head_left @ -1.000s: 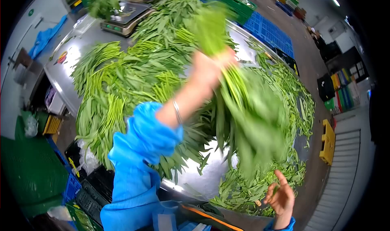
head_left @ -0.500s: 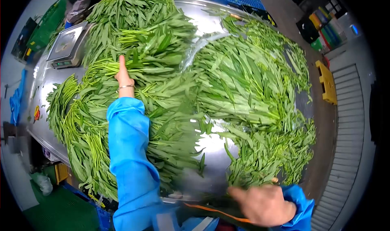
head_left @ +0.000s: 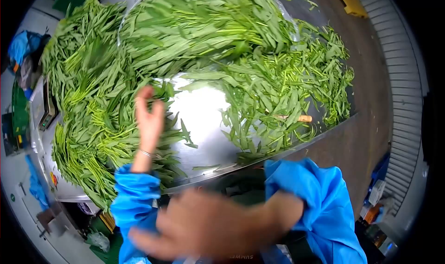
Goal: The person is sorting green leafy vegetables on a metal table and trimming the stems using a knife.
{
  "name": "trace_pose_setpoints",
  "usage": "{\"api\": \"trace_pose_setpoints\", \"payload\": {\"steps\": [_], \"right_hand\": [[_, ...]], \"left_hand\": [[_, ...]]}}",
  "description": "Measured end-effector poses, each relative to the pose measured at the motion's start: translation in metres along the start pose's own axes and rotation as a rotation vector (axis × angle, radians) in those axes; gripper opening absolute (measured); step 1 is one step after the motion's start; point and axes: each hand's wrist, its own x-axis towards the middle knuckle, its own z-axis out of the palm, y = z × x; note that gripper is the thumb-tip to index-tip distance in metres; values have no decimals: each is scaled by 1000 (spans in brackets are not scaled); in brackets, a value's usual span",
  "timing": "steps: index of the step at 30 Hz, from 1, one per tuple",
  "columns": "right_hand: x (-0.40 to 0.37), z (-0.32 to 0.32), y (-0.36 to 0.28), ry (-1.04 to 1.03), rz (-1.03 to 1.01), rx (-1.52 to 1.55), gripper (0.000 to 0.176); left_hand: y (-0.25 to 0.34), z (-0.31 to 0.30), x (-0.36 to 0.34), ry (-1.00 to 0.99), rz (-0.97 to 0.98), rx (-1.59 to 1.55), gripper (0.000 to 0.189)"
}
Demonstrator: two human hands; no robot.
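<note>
Bunches of leafy greens [head_left: 102,104], long-leaved with pale green stems, cover the left of the metal table [head_left: 204,108]. My left hand [head_left: 150,120] is at the right edge of these bunches, its thumb and fingers apart and nothing visible between them. A bracelet circles that wrist. Close to the camera, in front of the table's near edge, my right hand [head_left: 199,224] is smeared by motion, so its fingers do not show clearly. A larger heap of greens [head_left: 208,27] lies on clear plastic at the back.
Loose leaves and stems [head_left: 278,92] are strewn over the right side, with a wooden handle [head_left: 303,118] among them. A scale [head_left: 47,106] stands at the far left. Past the right edge are the floor [head_left: 366,78] and a yellow object [head_left: 348,0].
The view has shifted toward the table's near right side. My left hand has left the stems on the left bunches; my right hand has swung leftward in front of my body.
</note>
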Motion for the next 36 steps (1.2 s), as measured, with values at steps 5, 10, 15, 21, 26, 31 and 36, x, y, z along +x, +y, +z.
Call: {"api": "trace_pose_setpoints", "payload": {"steps": [5, 10, 15, 21, 26, 31, 36], "right_hand": [[-202, -11, 140, 243, 770, -496, 26], [-328, -36, 192, 234, 959, -782, 44], [-370, -71, 208, 548, 1043, -448, 38], [-421, -58, 186, 1512, 1169, 359, 18], [-401, -59, 201, 2031, 1080, 619, 18], [-447, -114, 266, 2192, 993, 463, 21], [-487, -225, 297, 2115, 850, 471, 17]], "left_hand": [[42, 93, -103, -451, 94, 246, 91], [70, 150, -125, -501, 93, 497, 116], [91, 211, -99, -415, 107, 466, 125], [164, 349, -85, -534, 179, 413, 124], [212, 474, -44, -574, 371, 390, 122], [267, 568, -11, -494, 521, 345, 123], [337, 662, 23, -530, 515, 371, 128]]}}
